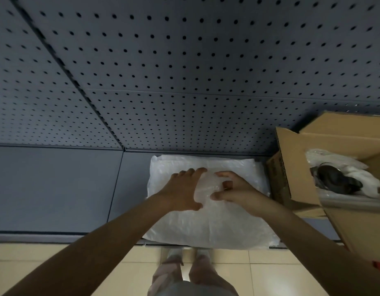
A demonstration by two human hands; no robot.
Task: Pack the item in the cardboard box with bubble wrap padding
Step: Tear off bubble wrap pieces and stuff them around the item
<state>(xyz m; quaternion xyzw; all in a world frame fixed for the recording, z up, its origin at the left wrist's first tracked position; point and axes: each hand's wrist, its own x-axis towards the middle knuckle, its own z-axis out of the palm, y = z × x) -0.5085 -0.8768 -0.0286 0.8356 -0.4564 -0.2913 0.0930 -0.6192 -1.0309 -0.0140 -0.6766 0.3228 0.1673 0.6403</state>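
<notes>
Left hand [182, 190] spread flat, right hand [231, 190] pinching bubble wrap [206, 223] at shelf's front edge; next, lift into box [334, 142].

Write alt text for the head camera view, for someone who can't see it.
Two bare hands work on a sheet of bubble wrap spread on a grey shelf: the left hand lies flat, the right hand pinches the wrap. To the right, an open cardboard box holds a dark item on white padding.
</notes>
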